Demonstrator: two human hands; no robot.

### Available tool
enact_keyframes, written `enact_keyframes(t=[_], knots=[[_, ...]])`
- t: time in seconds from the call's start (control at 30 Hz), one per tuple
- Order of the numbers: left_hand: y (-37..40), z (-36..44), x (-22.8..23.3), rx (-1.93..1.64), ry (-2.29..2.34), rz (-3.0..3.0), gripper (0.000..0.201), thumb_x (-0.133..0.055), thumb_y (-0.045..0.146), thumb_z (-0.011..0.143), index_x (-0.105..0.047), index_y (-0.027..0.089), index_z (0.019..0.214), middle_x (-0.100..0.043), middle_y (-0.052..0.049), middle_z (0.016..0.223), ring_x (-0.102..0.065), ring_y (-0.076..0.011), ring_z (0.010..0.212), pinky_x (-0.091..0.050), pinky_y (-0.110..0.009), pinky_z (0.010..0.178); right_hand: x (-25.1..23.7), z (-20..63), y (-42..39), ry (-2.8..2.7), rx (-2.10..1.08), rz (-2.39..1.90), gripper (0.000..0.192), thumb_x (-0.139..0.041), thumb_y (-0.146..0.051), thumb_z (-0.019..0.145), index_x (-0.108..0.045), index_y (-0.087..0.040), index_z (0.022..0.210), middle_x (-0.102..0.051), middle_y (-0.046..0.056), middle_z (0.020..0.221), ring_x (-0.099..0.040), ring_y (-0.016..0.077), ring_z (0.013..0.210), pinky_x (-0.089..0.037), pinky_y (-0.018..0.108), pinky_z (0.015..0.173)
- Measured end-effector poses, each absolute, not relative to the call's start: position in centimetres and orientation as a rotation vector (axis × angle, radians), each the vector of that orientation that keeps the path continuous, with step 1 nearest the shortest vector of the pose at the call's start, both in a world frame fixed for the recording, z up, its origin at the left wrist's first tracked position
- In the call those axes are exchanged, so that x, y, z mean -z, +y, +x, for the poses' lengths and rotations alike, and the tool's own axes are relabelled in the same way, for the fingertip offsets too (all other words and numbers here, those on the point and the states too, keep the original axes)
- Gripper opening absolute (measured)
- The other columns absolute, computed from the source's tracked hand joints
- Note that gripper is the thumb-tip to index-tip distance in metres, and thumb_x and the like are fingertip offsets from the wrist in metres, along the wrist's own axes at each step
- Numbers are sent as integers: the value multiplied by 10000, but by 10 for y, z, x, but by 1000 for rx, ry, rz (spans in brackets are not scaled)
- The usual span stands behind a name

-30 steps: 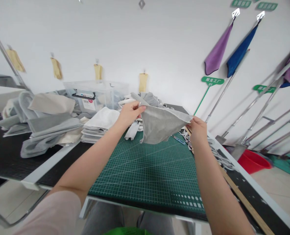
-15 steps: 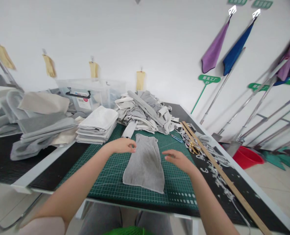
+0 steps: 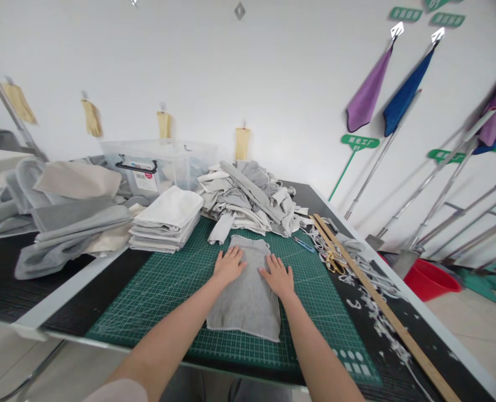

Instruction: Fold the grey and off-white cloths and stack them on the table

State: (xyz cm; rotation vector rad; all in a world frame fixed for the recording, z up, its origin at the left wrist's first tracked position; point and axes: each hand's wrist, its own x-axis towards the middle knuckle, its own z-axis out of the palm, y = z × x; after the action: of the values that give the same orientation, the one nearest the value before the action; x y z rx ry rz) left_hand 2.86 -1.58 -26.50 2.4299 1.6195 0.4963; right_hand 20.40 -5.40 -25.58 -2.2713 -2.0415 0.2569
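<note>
A grey cloth piece (image 3: 246, 298) lies flat on the green cutting mat (image 3: 164, 285). My left hand (image 3: 228, 264) rests palm down on its upper left part, fingers spread. My right hand (image 3: 279, 276) presses flat on its upper right part, also with fingers apart. Neither hand grips anything. Behind the cloth, a jumbled heap of grey and white fabric pieces (image 3: 248, 195) sits at the mat's far edge.
A neat stack of folded white cloths (image 3: 168, 219) stands left of the heap, with a clear plastic bin (image 3: 156, 164) behind it. Grey fabric rolls (image 3: 63, 218) lie far left. A wooden ruler (image 3: 382, 310), scissors (image 3: 335, 262) and fabric trimmings lie to the right. A red basin (image 3: 430, 277) sits on the floor.
The grey cloth, held up in the air by both hands a second ago, now lies on the mat. Both hands have moved onto it and flattened out.
</note>
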Motion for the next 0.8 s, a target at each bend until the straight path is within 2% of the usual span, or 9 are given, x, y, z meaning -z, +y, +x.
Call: enact_keyframes(t=[0.17, 0.3, 0.4, 0.5, 0.6, 0.67, 0.73, 0.8], knots=[[-14, 17, 273, -507, 1973, 2274, 441, -316, 349, 773, -374, 181, 1177, -319, -75, 1272, -248, -247, 1162, -160, -486, 916, 259, 211, -57, -1845, -204, -2409, 585, -166, -497, 763, -177, -210, 1272, -134, 21, 1345, -67, 196, 1216, -72, 464, 928], [-20, 8, 258, -641, 2113, 2163, 368, -359, 246, 757, -456, 146, 1097, -417, -100, 1194, -361, -222, 1079, -252, -407, 894, 262, 210, -65, -1734, -165, -2304, 482, -268, -445, 751, -348, -252, 1185, -253, 27, 1307, -159, 213, 1193, -101, 481, 909], [-44, 7, 240, -774, 1860, 2254, 302, -359, 233, 766, -508, 177, 1023, -479, -55, 1123, -426, -169, 998, -318, -302, 855, 262, 210, -72, -1632, -177, -2133, 296, -387, -381, 705, -532, -262, 935, -412, 17, 1204, -271, 218, 1140, -117, 482, 899], [-90, 17, 228, -702, 1385, 2449, 288, -361, 329, 778, -510, 223, 1001, -539, -18, 1017, -456, -150, 937, -347, -273, 818, 260, 211, -79, -1469, -360, -1890, 165, -479, -363, 638, -578, -237, 678, -537, -3, 1044, -381, 223, 1048, -124, 474, 898], [-138, 39, 227, -520, 1114, 2606, 433, -496, 449, 669, -462, 256, 1055, -526, -43, 1011, -452, -204, 905, -372, -322, 747, 257, 212, -87, -1237, -542, -1656, 220, -464, -397, 642, -573, -206, 640, -601, 1, 801, -503, 190, 842, -282, 400, 833], [-157, 55, 229, -448, 1088, 2673, 509, -551, 453, 620, -432, 265, 1078, -514, -60, 1000, -449, -228, 882, -378, -351, 712, 255, 213, -95, -1150, -554, -1599, 270, -414, -407, 677, -561, -180, 674, -590, 7, 720, -521, 164, 742, -363, 327, 746], [-163, 69, 230, -395, 1123, 2721, 461, -540, 395, 654, -420, 272, 1081, -518, -63, 955, -458, -230, 848, -388, -361, 674, 255, 214, -107, -1054, -551, -1539, 261, -419, -388, 683, -549, -162, 677, -583, 16, 714, -520, 152, 724, -381, 288, 716], [-161, 80, 232, -326, 1117, 2756, 304, -472, 269, 721, -460, 248, 1024, -525, -62, 901, -482, -208, 796, -402, -335, 629, 256, 215, -122, -921, -582, -1450, 214, -465, -353, 662, -543, -154, 656, -579, 15, 700, -519, 148, 719, -384, 277, 718]])
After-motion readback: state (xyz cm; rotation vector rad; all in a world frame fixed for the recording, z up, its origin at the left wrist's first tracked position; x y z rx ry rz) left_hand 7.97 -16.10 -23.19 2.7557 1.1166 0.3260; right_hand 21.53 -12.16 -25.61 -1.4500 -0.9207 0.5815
